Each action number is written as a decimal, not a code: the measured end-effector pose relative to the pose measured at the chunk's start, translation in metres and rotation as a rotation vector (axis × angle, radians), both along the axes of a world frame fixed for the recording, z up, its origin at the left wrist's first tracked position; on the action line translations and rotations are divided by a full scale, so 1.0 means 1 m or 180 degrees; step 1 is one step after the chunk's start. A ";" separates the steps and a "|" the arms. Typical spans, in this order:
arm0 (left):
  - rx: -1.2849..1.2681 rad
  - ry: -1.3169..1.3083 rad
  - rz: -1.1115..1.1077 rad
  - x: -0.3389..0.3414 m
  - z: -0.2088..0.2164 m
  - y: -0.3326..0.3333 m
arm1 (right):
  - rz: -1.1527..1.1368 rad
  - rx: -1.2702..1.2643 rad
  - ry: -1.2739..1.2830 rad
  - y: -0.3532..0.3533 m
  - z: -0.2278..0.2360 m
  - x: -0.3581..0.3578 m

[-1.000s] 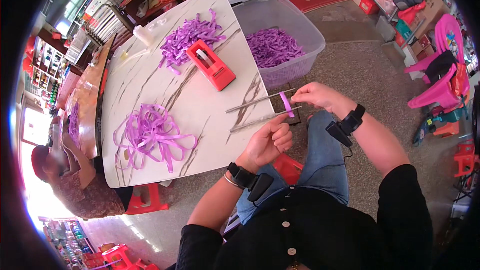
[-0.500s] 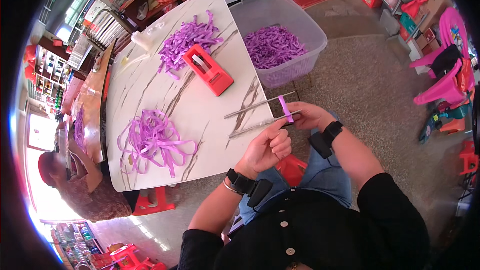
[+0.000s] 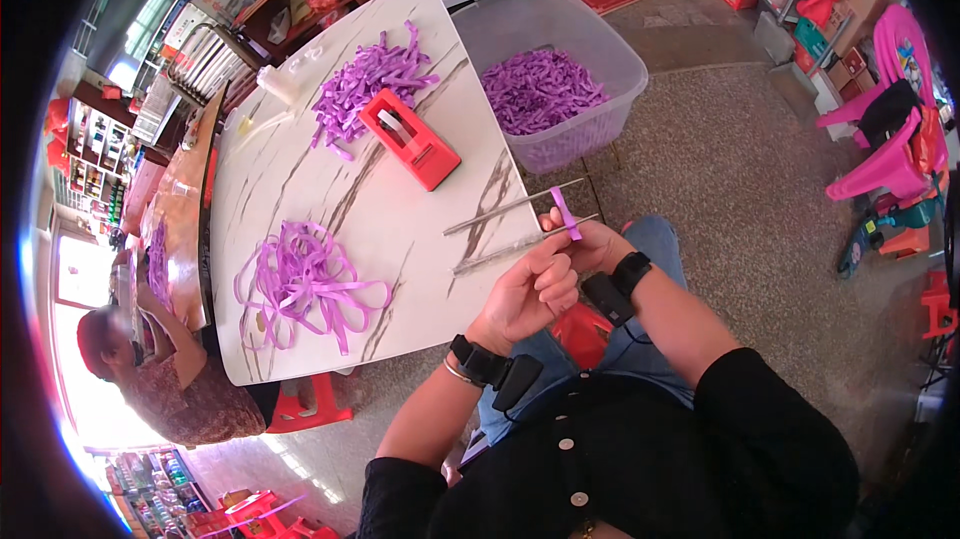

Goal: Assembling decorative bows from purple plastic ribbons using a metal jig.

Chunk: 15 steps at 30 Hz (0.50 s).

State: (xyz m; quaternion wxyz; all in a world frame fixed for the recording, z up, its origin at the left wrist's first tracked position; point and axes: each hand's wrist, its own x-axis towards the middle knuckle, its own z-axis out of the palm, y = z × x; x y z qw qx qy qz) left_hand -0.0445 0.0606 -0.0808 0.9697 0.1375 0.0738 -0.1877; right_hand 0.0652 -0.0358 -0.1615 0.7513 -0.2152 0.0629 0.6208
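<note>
The left hand (image 3: 530, 294) is half curled, its index finger reaching toward 1 o'clock to the near end of a short purple strip (image 3: 563, 213). The right hand (image 3: 597, 245) sits just beside it at 2 o'clock, fingers bent, with a fingertip showing between two thin rods (image 3: 490, 217). The hands overlap in this view, so I cannot fairly tell whether either one pinches the strip or only touches it. The strip itself lies across both rods near their 3 o'clock ends, just off the edge of the bench (image 3: 430, 274).

What has just changed is the right hand: it has come in under the rods and close to the left, which suggests that both are now working on the strip together. A second ago it was at the outer rod ends, toward 2 o'clock and apart from the left; the strip, then a plain band, now looks narrower at its middle.

Farther out, the piles look unchanged: a tangle of loose ribbon (image 3: 310, 284) between 8 and 9 o'clock, a red tape dispenser (image 3: 412, 141) at 10, a heap of purple pieces (image 3: 365, 79) just beyond it, and a clear tub (image 3: 575, 151) at 12, holding many more.
</note>
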 end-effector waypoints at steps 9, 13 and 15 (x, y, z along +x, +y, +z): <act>-0.0179 -0.0108 -0.0052 0.002 -0.002 -0.001 | -0.0823 -0.2090 -0.3027 -0.048 0.063 0.026; -0.0099 -0.0083 -0.0042 0.002 -0.001 -0.001 | -0.0346 -0.2876 -0.5040 -0.036 0.098 0.014; -0.0043 -0.0043 -0.0008 0.002 -0.001 -0.001 | 0.0009 -0.2959 -0.5128 -0.033 0.103 0.015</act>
